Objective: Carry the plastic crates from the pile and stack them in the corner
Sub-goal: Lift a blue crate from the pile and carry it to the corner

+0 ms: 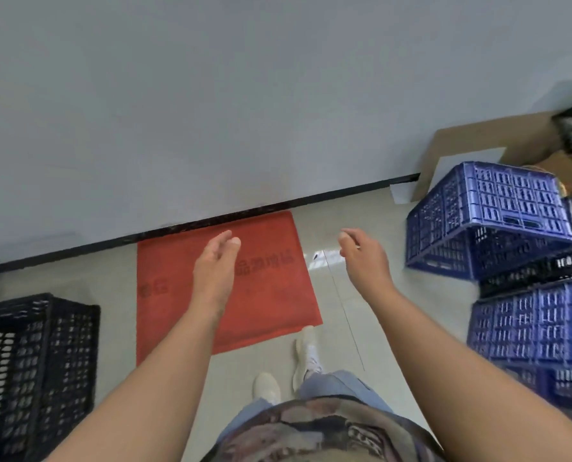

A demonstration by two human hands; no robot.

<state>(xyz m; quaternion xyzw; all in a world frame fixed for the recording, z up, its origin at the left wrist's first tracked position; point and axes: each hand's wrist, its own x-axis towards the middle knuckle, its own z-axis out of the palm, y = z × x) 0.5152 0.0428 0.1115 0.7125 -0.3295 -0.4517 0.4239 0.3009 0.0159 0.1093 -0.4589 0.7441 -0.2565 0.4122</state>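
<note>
Both hands, left (215,261) and right (364,255), hang loosely open (holding nothing); blue crates (488,218) lie right, black crate (34,371) near left.

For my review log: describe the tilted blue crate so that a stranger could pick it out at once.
Follow the wall right to the crate pile. The tilted blue crate is the top one, overturned and leaning at an angle. The blue crate lower down sits level, with a black crate between them.

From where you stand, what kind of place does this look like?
Probably a storeroom or back room of a shop. Blue plastic crates lie piled at the right, a black crate stands at the left, and flattened cardboard leans against the bare wall.
</note>
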